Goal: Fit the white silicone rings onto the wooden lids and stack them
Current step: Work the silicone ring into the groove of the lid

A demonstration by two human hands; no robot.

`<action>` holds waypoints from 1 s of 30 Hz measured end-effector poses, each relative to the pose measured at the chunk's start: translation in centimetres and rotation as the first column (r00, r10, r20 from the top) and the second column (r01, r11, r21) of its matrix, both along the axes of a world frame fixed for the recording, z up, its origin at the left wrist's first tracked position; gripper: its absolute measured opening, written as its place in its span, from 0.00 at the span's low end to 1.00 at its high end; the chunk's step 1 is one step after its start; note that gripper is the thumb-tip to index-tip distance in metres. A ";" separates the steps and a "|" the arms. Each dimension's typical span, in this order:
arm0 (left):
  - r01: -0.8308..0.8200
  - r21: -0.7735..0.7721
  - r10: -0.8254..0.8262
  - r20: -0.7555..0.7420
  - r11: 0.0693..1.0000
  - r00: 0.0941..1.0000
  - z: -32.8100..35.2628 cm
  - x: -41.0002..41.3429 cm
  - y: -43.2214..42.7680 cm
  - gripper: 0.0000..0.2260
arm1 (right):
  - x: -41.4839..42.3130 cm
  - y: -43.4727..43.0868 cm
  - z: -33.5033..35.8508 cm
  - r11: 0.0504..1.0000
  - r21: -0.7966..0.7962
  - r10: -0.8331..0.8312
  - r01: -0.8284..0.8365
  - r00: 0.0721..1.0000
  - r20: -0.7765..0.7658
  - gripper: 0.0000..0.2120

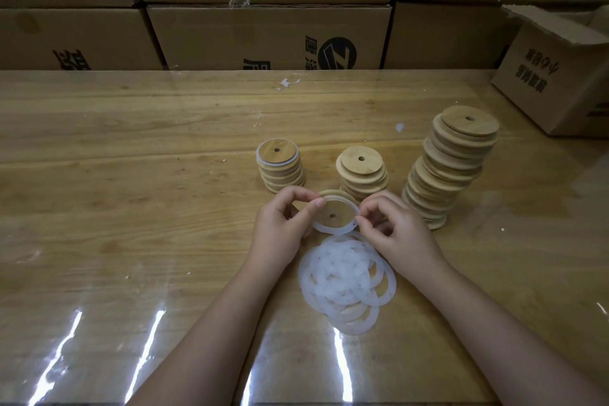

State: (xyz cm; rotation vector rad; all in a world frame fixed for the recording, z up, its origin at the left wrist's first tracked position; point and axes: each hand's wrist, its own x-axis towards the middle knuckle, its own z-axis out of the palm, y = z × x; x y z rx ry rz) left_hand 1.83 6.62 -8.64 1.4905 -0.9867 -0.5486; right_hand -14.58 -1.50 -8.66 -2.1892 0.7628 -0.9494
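While my left hand (286,224) pinches lid (333,212) at left rim, my right hand (392,227) pinches ring (321,228) at right edge. Lid between both hands, just beyond ring pile (346,277). Ringed stack (280,165) ahead-left, nearer left hand: likely drop spot.

Cardboard boxes (268,36) behind wooden table (131,175)

Both hands hold one wooden lid (333,212) just beyond the pile of white silicone rings (346,277). The left hand (283,224) grips the lid's left edge, thumb on its face; the right hand (392,224) pinches a white ring (329,230) at the lid's right rim. Beyond the lid stand three lid stacks: a short ringed stack (280,165) at left, a middle stack (362,175), and a tall leaning stack (451,165) at right.
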 end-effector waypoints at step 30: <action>0.130 -0.077 -0.101 0.310 0.988 0.945 -0.4 -0.4 0.0 0.08 | -0.1 -0.1 -0.3 0.999 0.003 -0.054 0.054 0.986 0.155 0.06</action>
